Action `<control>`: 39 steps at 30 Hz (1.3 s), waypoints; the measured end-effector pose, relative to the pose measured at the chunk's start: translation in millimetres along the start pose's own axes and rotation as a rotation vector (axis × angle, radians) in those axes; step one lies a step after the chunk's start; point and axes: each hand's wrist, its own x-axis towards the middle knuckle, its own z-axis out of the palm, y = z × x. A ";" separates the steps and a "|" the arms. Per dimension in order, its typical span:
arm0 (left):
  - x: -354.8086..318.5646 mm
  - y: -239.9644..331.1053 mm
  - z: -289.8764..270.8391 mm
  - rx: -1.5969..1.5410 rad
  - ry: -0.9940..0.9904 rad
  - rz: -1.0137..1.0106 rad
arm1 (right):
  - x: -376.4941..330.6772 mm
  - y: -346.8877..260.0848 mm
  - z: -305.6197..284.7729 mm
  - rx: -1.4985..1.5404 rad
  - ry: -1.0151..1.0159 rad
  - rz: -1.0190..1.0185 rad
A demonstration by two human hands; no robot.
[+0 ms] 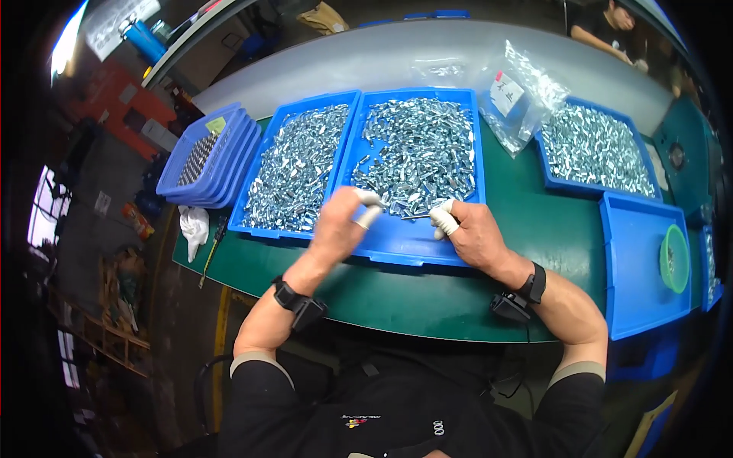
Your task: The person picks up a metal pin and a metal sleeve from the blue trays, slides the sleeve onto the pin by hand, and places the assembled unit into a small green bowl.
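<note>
A blue tray [397,250] full of small shiny metal parts [427,141] lies in front of me, its near end bare. Over its near left corner is my left hand [341,223], with white finger covers on thumb and forefinger. Those two fingertips stand apart, slightly blurred, and I see nothing between them. At the tray's near right side my right hand [477,235], also in white finger covers, pinches a thin metal rod [417,217]. The rod points left toward my left hand, just in front of the loose parts.
Left of it lies a second blue tray of metal parts [298,164], then stacked blue baskets [206,164]. At right are another filled tray [599,149], a clear plastic bag [508,99] and a blue tray [641,263] holding a green bowl [674,259]. A co-worker [607,34] sits beyond the partition.
</note>
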 end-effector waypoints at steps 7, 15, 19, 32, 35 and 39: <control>65.6 -77.8 -26.1 0.481 -0.111 0.114 | 1.1 4.6 -2.3 -0.010 -0.042 0.021; 88.9 -112.7 25.4 0.676 -0.377 0.090 | 2.0 3.4 2.7 -0.011 -0.008 -0.009; 77.5 -107.4 26.1 0.514 -0.259 0.127 | -0.8 -1.2 -0.4 0.032 0.026 0.019; 19.0 12.9 22.6 -0.103 -0.085 0.024 | 4.2 5.7 -2.1 0.175 0.087 0.094; 16.9 8.8 24.0 -0.072 -0.083 0.051 | 6.0 3.9 -0.9 0.070 0.094 0.039; 16.0 13.7 26.6 -0.019 -0.087 0.099 | -1.0 1.9 4.6 -0.160 0.172 -0.160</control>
